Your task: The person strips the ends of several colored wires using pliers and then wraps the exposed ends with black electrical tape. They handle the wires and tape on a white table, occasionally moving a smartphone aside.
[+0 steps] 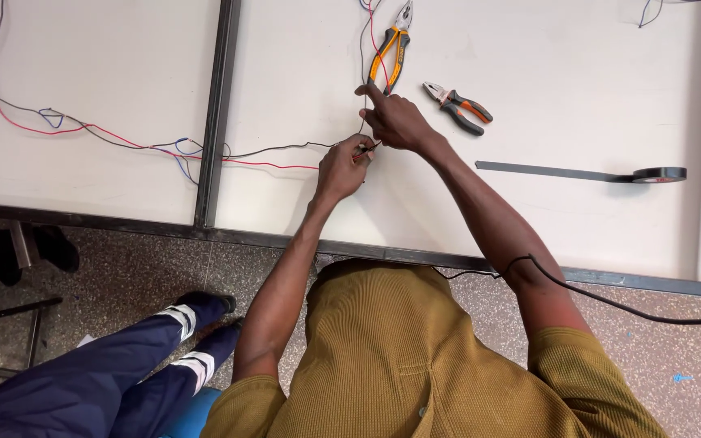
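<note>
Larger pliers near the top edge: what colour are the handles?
Orange and black handles on the larger pliers, head view.

Both arms stretch forward, elbows bent, meeting at centre. Left hand [342, 166] is curled tight, fingertips pinched together. Right hand [395, 120] sits just beyond it, knuckles up, index finger pointing out, the two hands touching.

L hand [342, 166]: pinches red/black wires [273, 158]
R hand [395, 120]: touching same wires
Worktop [569, 81]: combination pliers [391, 50], side cutters [458, 105], black tape roll [659, 174]
</note>
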